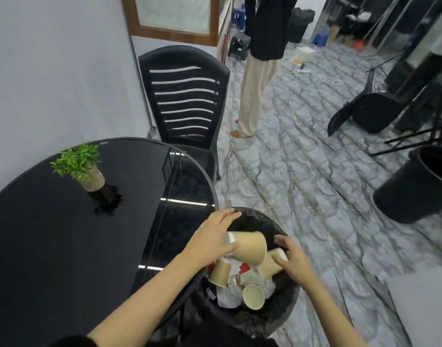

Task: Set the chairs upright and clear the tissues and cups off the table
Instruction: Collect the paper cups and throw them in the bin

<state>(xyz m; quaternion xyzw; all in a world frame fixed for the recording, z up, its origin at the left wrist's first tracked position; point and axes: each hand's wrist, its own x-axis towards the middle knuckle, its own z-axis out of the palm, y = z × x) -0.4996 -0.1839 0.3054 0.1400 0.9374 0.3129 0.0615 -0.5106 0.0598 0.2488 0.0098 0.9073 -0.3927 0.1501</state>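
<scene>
Nearest the camera, both forearms reached forward over the lined bin point(287, 291), which stood on the floor just beside the tabletop point(64, 246) edge. Inside it, white tissues point(230, 294) lay crumpled with two paper cups: one mouth-up cup point(253, 296) at the near side and a tilted cup point(221, 272) on the left.

Just above these, the left hand point(212, 240) was spread, its fingers fanned toward the far rim and its thumb pressing the rim end of a large cup point(250, 246). That cup lay nearly on its side, long axis running left to right, mouth toward the left hand and base toward the right. The right hand point(293, 259) was loosely open, fingers extended, its palm resting against another cup point(271, 265) that tipped down into the bin; a firm hold was not apparent.

Both cups were already over the bin's mouth, so the drop looked to need only a release straight down, the left hand being the one on the higher cup.

Farther off, the tabletop carried only a small potted plant point(82, 166). Beyond it a black chair point(184, 96) stood upright; another dark chair point(365, 113) lay tipped far right.
</scene>
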